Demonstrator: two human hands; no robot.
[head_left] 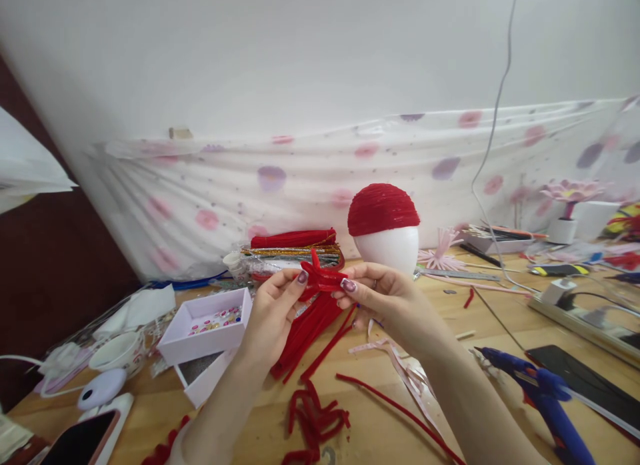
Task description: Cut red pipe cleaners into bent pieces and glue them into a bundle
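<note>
Between both hands, above the table's middle, is a red shape of bent pipe cleaner with several points sticking out. My left hand pinches its left side between thumb and fingers. At its right end, my right hand grips it with thumb and fingertips. Under the hands lies a bundle of straight red pipe cleaners. Nearer to me are short bent red pieces and one long red pipe cleaner. Behind the hands stands a white foam head form, its top wrapped in red.
A blue glue gun lies at the right near a black phone and a power strip. On the left stand a white box with gems, a bowl and another phone. A ruler lies behind.
</note>
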